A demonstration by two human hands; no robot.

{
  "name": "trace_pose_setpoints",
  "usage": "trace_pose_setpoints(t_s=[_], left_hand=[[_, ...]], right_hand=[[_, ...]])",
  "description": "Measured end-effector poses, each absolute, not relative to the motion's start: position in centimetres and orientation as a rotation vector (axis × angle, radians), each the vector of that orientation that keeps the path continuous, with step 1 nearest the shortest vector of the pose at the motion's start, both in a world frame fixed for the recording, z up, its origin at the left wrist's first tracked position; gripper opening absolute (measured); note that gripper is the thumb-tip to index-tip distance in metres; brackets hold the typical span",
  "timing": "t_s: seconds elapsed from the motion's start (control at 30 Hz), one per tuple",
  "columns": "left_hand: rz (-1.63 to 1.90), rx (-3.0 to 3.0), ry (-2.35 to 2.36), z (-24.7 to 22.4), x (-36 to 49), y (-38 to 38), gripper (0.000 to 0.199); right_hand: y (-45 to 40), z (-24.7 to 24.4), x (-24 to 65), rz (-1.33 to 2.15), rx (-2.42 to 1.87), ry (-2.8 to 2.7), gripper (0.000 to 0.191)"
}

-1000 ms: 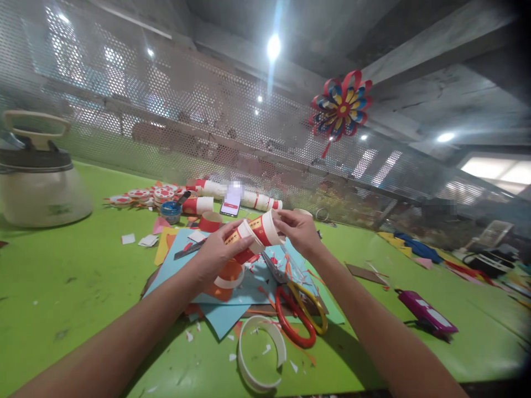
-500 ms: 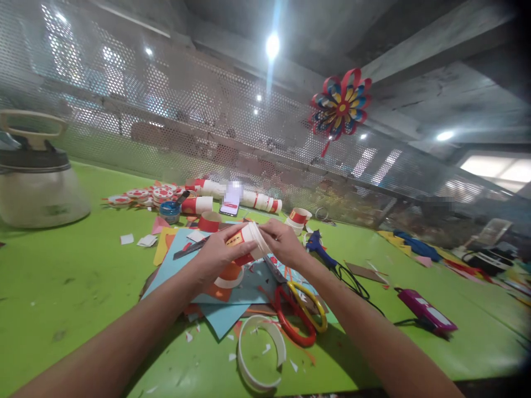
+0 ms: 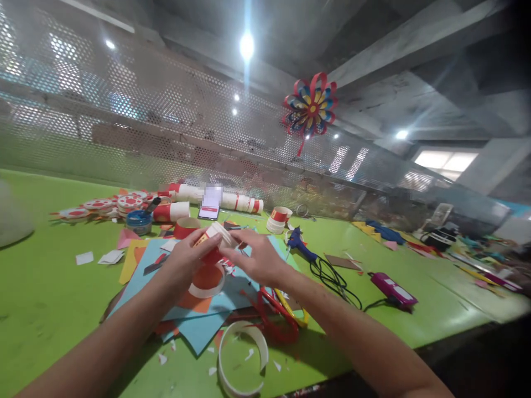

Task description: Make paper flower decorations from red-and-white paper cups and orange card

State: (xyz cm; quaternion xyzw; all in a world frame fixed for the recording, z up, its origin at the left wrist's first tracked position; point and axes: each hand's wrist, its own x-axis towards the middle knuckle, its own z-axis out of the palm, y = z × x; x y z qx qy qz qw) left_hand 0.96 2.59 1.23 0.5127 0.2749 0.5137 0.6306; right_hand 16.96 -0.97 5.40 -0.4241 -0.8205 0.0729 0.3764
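Two bare hands work over a glossy green table [image 3: 58, 287], holding nested paper cups [image 3: 221, 235] above a heap of cut paper. The cups are smooth card, red and white with a yellow label, tilted, their pale rims bunched in ridges. The left hand [image 3: 188, 257] is clamped round the cups' side; the right hand [image 3: 259, 257] has its fingertips against the rim end, though whether they pinch it cannot be told. Beneath lie flat, sharp-cornered blue sheets [image 3: 199, 331], with orange and yellow paper. Nearer the viewer, a thin white paper ring [image 3: 223, 362] stands among scraps, just beside scissors with red and yellow loop handles, which are blurred. A squat, clear jar [image 3: 139, 222] holds something blue, a dark stick leaning at its mouth. Right of the hands, a short red-and-white cup [image 3: 279, 219] stands upright, its inside too small to make out, near a blue plastic glue gun [image 3: 301, 245] with a looping black cable. Behind runs a perforated screen [image 3: 186, 132]
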Motion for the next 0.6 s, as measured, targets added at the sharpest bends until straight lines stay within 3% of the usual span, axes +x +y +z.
trace_pose_setpoints(t_s=[0.1,0.2,0.43,0.6], left_hand=[[1.174,1.205,0.634,1.0,1.3,2.5,0.046],[1.160,1.203,0.624,1.0,1.5,2.2,0.049],[1.002,1.106,0.551,1.7,1.1,1.5,0.046],[1.120,1.247,0.745,1.2,1.0,2.3,0.047]], right_hand=[[-1.2,4.3,16.0,0.291,-1.121,-2.052,0.022],[-0.8,3.4,15.7,0.335,-1.147,-1.995,0.014],[0.8,3.2,16.6,0.548,-1.067,-2.009,0.030],[0.7,4.0,17.2,0.440,-1.093,-2.006,0.041]])
